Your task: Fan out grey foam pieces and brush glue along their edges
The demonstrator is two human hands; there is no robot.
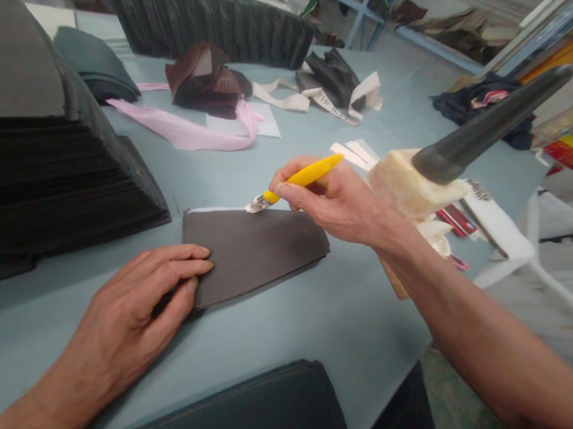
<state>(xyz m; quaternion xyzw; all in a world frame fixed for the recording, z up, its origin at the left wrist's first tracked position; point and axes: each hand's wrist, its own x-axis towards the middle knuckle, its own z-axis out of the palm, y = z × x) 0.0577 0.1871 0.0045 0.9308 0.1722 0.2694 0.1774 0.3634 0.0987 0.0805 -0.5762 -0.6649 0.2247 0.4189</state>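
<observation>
A small stack of dark grey-brown flat pieces (259, 249) lies on the table, and a white wet-looking strip runs along its far edge. My left hand (144, 298) rests on the left end of the stack, fingers stretched out and fingertips touching the top piece. In my right hand (335, 201) is a glue brush (303, 175) with a yellow handle, gripped between thumb and fingers. Its white-coated bristles touch the far edge of the top piece. Beside my right wrist stands a whitish, crusted container (398, 182) with a thick black handle (492, 125) sticking up out of it.
Tall stacks of dark sheets (19, 163) stand at the left. A dark green piece (223, 418) lies along the near edge of the blue table (369, 327). Farther back are a pink strip (185, 130), crumpled dark red material (206, 82) and a long row of black pieces (212, 25).
</observation>
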